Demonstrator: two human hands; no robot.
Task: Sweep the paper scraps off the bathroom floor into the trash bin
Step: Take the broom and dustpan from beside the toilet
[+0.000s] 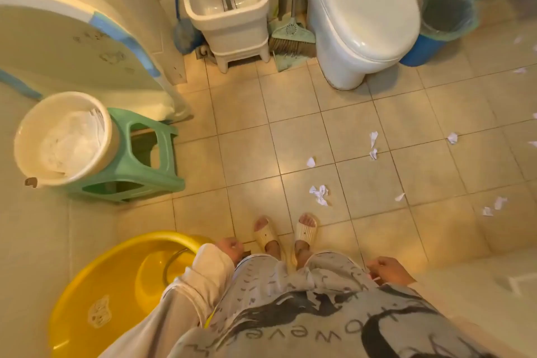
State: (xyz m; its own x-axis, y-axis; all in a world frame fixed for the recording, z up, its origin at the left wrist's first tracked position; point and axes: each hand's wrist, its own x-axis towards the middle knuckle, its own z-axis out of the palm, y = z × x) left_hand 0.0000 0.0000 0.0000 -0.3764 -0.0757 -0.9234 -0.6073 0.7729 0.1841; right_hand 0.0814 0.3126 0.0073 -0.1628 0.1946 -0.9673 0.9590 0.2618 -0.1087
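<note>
**White scraps scattered on the tiled floor**

White paper scraps (319, 194) are seen strewn over the floor (247, 125) toward its right edge. The trash bin (444, 16) (blue, lined with a bag) is stood at the far right corner, beside the toilet (363, 9). The broom (290, 35) is propped at the far edge. Both the left hand (231, 248) and right hand (389, 270) are held loosely curled, fingers gripping nothing.

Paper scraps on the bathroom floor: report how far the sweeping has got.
Done: nothing visible. Paper scraps lie scattered across the tiles to the right of the feet. In hand: nothing; the left hand and right hand hang empty at the person's sides. Left: fetch the broom and dustpan standing between the mop bucket and toilet, sweep, empty into the trash bin.
</note>
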